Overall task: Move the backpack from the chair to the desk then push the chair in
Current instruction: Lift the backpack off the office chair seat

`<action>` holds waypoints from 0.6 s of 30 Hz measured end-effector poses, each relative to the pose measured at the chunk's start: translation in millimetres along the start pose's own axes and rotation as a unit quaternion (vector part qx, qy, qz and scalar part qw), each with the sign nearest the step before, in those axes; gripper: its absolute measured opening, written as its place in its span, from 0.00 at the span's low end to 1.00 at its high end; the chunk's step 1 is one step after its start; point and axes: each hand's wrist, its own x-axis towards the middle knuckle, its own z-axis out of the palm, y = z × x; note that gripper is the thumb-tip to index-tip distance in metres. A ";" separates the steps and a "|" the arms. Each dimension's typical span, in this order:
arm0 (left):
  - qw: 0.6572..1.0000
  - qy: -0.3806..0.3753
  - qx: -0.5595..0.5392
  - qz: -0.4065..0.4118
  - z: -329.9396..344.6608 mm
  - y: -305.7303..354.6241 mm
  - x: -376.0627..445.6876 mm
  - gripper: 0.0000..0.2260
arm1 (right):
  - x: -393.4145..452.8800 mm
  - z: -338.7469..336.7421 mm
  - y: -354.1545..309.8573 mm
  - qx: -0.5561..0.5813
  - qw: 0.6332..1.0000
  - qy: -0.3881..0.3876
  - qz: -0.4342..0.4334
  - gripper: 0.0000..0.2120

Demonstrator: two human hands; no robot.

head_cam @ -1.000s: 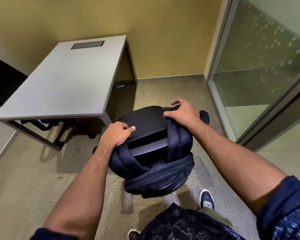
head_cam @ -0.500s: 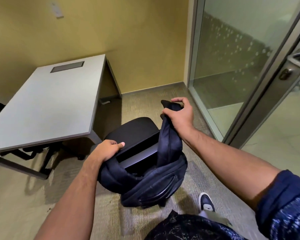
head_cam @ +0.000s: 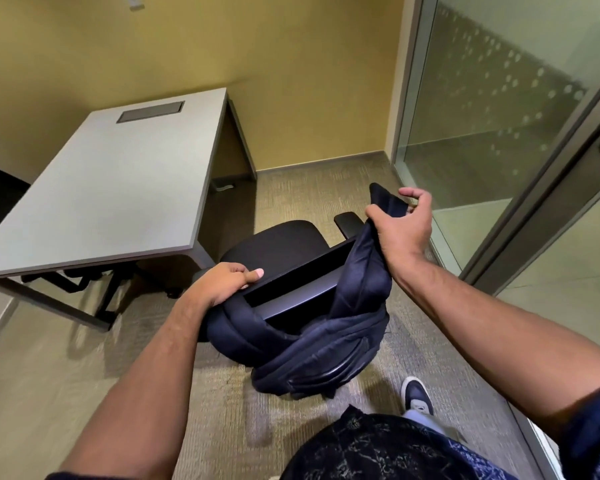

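A dark navy backpack point(head_cam: 312, 348) hangs over the back of a black office chair point(head_cam: 274, 244), its straps looped around the backrest's top edge. My left hand point(head_cam: 222, 284) grips the left strap at the backrest. Higher on the right, my right hand point(head_cam: 400, 230) holds the other strap lifted above the armrest. The grey desk point(head_cam: 111, 188) stands to the left of the chair, with a dark cable hatch near its far edge.
A yellow wall runs behind the desk. A frosted glass partition and door frame point(head_cam: 520, 188) stand at the right. Another black chair's base point(head_cam: 84, 282) shows under the desk. My foot point(head_cam: 417, 396) stands on the carpet by the chair.
My right hand has pulled its strap up and to the right, off the backrest. The chair's seat and armrest now show. My left hand keeps its grip on the left strap.
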 end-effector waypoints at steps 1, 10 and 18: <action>1.000 -0.013 -0.009 0.021 -2.3 -2.0 -4.5 0.17 | 1.1 1.2 1.0 -0.014 1.000 -0.005 -0.002 0.27; 0.959 0.170 0.168 0.150 -21.2 -31.2 -25.1 0.24 | 15.2 10.1 7.1 -0.175 0.981 -0.069 -0.042 0.26; 0.891 0.178 0.394 0.141 -42.0 -9.3 -36.7 0.29 | 14.0 10.5 9.7 -0.223 0.970 -0.071 -0.069 0.29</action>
